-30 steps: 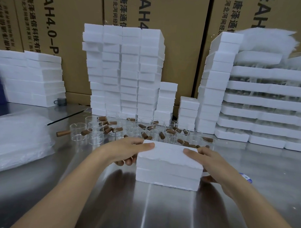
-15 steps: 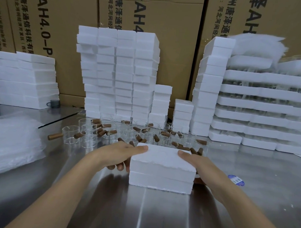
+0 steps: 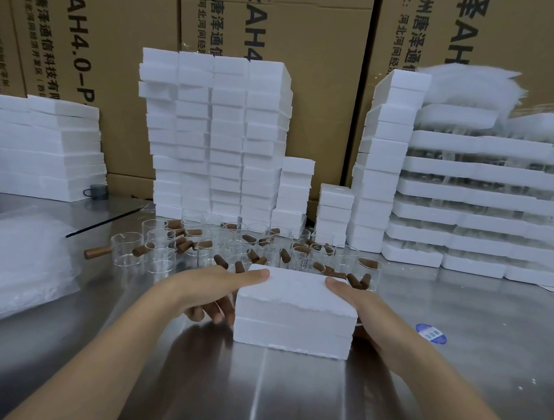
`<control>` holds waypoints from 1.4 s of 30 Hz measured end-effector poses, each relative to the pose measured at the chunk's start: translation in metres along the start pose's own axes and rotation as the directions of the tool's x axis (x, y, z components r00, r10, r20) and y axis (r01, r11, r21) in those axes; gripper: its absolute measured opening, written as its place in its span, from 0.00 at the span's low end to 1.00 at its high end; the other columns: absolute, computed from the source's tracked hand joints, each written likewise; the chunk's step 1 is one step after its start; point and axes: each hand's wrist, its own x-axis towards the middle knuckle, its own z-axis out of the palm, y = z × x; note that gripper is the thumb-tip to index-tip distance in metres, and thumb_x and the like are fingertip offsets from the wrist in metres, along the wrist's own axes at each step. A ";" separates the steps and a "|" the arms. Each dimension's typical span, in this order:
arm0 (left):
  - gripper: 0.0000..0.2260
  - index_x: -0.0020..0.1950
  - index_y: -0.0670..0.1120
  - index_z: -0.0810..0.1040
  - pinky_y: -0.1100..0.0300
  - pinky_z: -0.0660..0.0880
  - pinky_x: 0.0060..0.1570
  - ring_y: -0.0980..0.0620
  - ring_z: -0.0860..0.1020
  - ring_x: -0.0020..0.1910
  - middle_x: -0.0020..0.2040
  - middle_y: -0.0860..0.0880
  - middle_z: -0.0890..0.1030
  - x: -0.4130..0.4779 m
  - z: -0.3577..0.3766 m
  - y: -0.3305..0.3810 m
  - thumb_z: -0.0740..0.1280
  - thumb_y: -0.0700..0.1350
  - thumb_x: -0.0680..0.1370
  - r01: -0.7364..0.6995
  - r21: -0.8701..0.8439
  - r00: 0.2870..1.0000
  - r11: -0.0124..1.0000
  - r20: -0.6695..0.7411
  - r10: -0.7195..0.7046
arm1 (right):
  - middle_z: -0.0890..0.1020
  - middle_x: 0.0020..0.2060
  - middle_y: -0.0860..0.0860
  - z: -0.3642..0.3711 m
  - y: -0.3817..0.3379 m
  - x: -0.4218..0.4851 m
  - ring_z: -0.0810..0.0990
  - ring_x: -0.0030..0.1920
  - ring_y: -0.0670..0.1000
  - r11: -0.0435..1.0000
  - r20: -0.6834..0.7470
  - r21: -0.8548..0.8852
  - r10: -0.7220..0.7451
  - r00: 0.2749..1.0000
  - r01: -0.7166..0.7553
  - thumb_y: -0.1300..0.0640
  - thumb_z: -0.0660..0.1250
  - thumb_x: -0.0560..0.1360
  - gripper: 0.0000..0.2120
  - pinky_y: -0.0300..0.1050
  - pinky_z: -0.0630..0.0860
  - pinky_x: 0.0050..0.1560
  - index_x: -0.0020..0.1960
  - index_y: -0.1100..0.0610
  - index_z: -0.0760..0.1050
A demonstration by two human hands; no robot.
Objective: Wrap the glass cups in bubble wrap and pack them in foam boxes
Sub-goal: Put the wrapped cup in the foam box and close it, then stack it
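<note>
A closed foam box [image 3: 294, 308], lid sitting on base with a rough seam between them, is resting on the metal table [image 3: 452, 373] in the middle of the view, and both hands are holding it. The left hand [image 3: 210, 289] is gripping the box's nine o'clock end: the thumb is lying flat along the top edge of the lid and the fingers [image 3: 217, 311] are curling down beside that end. The right hand [image 3: 354, 303] is clasping the three o'clock end with its thumb on the lid's top corner. Its other fingers are hiding behind the box, so how they lie cannot be told.

At twelve o'clock from the box, just behind it, a crowd of glass cups [image 3: 158, 240] with brown wooden handles is standing on the table, none of them wrapped. A heap of bubble wrap [image 3: 23, 257] is lying at nine o'clock, well apart from the hands. Behind the cups, tall stacks of foam boxes [image 3: 215, 135] are rising against brown cartons [image 3: 307, 31]. At two o'clock, wider foam trays [image 3: 477, 198] are sitting in layers. A blue sticker [image 3: 430, 334] is lying on the table near the right wrist, at three o'clock.
</note>
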 end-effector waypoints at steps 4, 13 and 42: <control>0.43 0.53 0.54 0.89 0.62 0.74 0.34 0.52 0.85 0.36 0.44 0.49 0.89 0.003 0.002 -0.005 0.68 0.87 0.56 0.030 -0.068 1.000 0.997 0.009 -0.030 | 0.89 0.52 0.52 0.002 0.000 -0.002 0.89 0.54 0.55 0.999 -0.002 0.010 0.051 0.999 -0.051 0.34 0.74 0.73 0.24 0.50 0.79 0.64 0.58 0.52 0.87; 0.43 0.57 0.43 0.88 0.48 0.86 0.46 0.43 0.89 0.45 0.52 0.41 0.87 0.001 0.000 -0.004 0.79 0.78 0.58 -0.035 -0.274 0.998 0.961 0.036 0.046 | 0.89 0.55 0.53 -0.005 0.001 -0.003 0.88 0.55 0.55 0.996 0.039 0.088 0.029 0.999 -0.033 0.37 0.75 0.73 0.15 0.48 0.79 0.56 0.52 0.45 0.89; 0.28 0.47 0.52 0.90 0.45 0.85 0.47 0.41 0.86 0.42 0.44 0.44 0.86 0.007 -0.022 -0.026 0.87 0.63 0.53 -0.154 -0.772 0.977 0.617 -0.026 0.211 | 0.70 0.71 0.28 0.012 -0.017 -0.037 0.76 0.64 0.33 0.535 0.187 -0.629 -0.600 0.778 0.564 0.27 0.78 0.63 0.53 0.52 0.81 0.62 0.80 0.30 0.54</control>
